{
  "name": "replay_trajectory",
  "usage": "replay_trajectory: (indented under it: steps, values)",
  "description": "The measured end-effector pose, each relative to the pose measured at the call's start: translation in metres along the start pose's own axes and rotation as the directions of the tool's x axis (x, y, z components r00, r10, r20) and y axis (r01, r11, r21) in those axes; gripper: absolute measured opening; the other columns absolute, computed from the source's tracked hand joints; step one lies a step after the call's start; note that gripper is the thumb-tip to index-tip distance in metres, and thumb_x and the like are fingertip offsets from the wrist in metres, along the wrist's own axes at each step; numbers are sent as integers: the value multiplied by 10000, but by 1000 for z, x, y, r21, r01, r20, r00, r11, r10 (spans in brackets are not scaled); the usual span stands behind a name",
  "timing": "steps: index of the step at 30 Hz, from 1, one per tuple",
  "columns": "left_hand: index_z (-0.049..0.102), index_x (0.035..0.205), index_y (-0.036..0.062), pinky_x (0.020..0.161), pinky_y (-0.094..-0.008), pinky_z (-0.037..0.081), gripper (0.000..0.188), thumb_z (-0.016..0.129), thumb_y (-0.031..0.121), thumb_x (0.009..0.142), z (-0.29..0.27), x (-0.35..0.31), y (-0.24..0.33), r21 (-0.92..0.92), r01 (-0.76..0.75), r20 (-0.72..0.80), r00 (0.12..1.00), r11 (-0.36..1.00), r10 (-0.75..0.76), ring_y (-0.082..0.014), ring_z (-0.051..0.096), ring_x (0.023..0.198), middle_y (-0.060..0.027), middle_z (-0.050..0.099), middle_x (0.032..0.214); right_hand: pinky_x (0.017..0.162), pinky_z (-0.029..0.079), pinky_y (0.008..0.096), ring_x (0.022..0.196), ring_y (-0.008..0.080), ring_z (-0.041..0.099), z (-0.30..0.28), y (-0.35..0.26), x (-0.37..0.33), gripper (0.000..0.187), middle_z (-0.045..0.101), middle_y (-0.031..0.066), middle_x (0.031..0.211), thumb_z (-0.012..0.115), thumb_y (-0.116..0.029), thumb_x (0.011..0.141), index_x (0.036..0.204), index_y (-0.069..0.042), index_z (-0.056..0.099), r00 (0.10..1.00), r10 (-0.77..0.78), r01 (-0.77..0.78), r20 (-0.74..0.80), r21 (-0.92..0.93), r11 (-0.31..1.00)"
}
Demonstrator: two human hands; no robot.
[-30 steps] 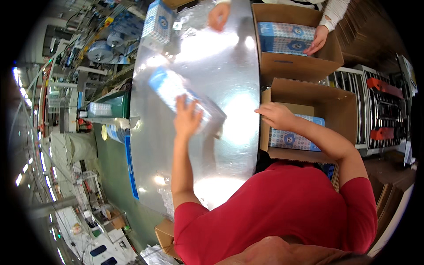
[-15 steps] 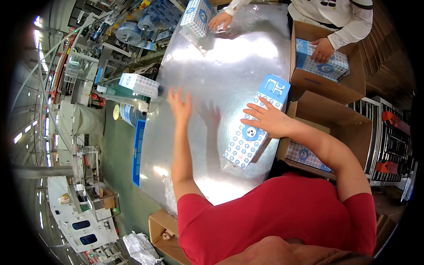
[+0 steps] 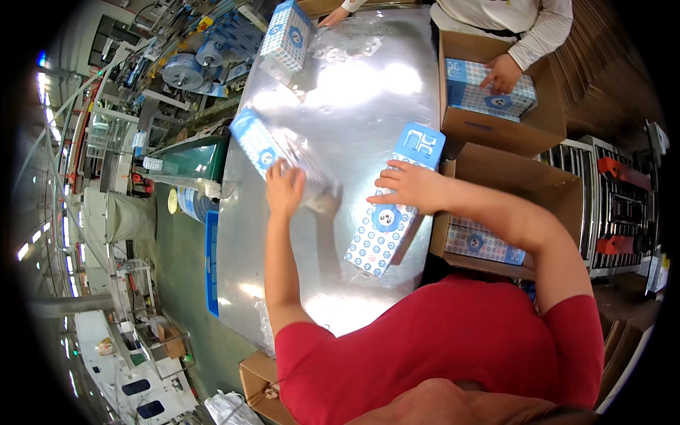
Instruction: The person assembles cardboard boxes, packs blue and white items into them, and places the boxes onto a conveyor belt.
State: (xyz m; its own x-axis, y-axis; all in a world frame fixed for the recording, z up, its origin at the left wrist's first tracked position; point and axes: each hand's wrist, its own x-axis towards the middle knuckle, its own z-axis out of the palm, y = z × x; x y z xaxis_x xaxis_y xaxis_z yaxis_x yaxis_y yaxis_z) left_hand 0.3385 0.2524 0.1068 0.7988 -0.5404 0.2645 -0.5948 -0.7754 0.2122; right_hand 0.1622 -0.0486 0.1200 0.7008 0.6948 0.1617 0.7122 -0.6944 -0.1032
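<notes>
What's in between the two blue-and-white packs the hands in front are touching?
Just shiny metal tabletop lies between the left pack and the right pack; the head view shows it.

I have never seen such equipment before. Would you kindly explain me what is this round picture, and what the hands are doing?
There is no robot here: a person in a red shirt works with bare hands. A wide fisheye camera on their head looks down, so straight edges bend and the corners are black.

On the shiny metal table, the right hand lies over a blue-and-white pack, fingers spread. The left hand touches a second pack; motion blur hides whether it grips. A third pack stands at the far end.

At right, an open carton contains another pack. Beyond it, a co-worker's hand touches a pack inside another carton.
</notes>
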Motion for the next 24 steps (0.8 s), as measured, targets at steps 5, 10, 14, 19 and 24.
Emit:
replay_trajectory:
  steps: [5, 10, 14, 19, 24]
  values:
    - [649, 743, 73, 861, -430, 399, 150, 693, 205, 689, -48, -116, 61, -189, -133, 126, 979, 973, 158, -354, 475, 1034, -178, 522, 1112, 896, 309, 325, 1068, 226, 474, -9, 10, 16, 908, 507, 70, 1134, 773, -257, 569, 1364, -178, 341, 970, -45, 76, 240, -120, 990]
    - [594, 1021, 88, 869, -441, 392, 398, 724, 196, 660, -62, -80, 104, -90, -125, -65, 991, 988, 120, -369, 481, 1020, -203, 499, 1124, 867, 315, 367, 1044, 220, 481, -7, -28, 13, 792, 516, 77, 1087, 736, -245, 582, 1284, -80, 410, 990, -35, 45, 136, -69, 997]
    - [392, 1327, 133, 871, -458, 389, 755, 729, 242, 660, -25, -21, 139, 30, -94, 73, 993, 995, 92, -391, 478, 1014, -220, 482, 1114, 846, 336, 385, 1022, 226, 494, -39, -58, -22, 722, 527, 83, 1036, 731, -222, 594, 1243, -60, 458, 999, -21, 20, 39, 25, 999]
    - [363, 1365, 144, 888, -481, 367, 879, 754, 278, 590, 19, -4, 126, -139, -80, 163, 981, 987, 102, -392, 468, 1033, -218, 473, 1130, 920, 351, 423, 1155, 294, 453, -146, -57, -183, 839, 498, 137, 1220, 757, -289, 616, 1326, -54, 378, 845, 473, -317, -250, 477, 820]
    - [393, 1303, 38, 897, -457, 400, 781, 755, 128, 616, -22, -10, 203, -598, -387, -126, 910, 702, 395, -358, 440, 1152, -222, 448, 1230, 953, 429, 396, 1187, 268, 460, -97, -114, -420, 896, 422, 174, 1322, 748, -214, 619, 1365, -2, 298, -7, 990, 406, 143, 905, -128]
